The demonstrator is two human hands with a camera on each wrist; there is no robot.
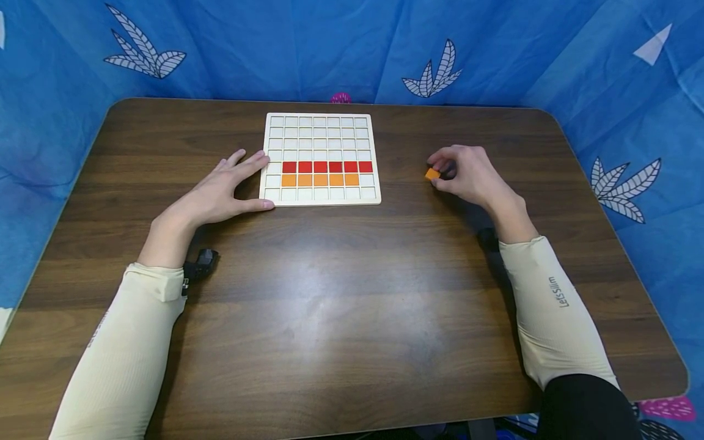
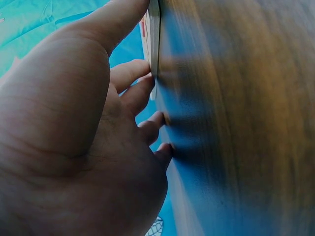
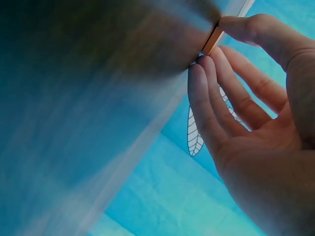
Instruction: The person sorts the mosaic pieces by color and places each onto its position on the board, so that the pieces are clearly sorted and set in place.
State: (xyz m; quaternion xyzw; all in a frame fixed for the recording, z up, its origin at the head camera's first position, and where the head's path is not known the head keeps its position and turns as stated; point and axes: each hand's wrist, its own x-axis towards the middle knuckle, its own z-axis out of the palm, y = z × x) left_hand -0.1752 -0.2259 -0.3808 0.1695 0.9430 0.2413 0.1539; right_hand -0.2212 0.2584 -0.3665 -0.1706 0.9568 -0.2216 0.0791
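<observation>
A white square-grid board [image 1: 321,194] lies on the table, with a row of red tiles [image 1: 335,167] and, just below it, a row of orange tiles [image 1: 321,180] in its squares. My left hand [image 1: 217,192] is spread at the board's left side, index fingertip and thumb tip on its edge. In the left wrist view the other fingertips of that hand [image 2: 113,118] reach down to the tabletop. To the right of the board, my right hand [image 1: 467,174] pinches a single orange tile [image 1: 432,174] between thumb and fingers. The right wrist view shows this tile [image 3: 211,40] edge-on, close against the tabletop.
The dark wooden table [image 1: 341,318] has rounded corners and reflects light in front of the board. Blue cloth [image 1: 308,49] with leaf patterns hangs behind and at both sides. A small black device [image 1: 201,264] is strapped at the left wrist.
</observation>
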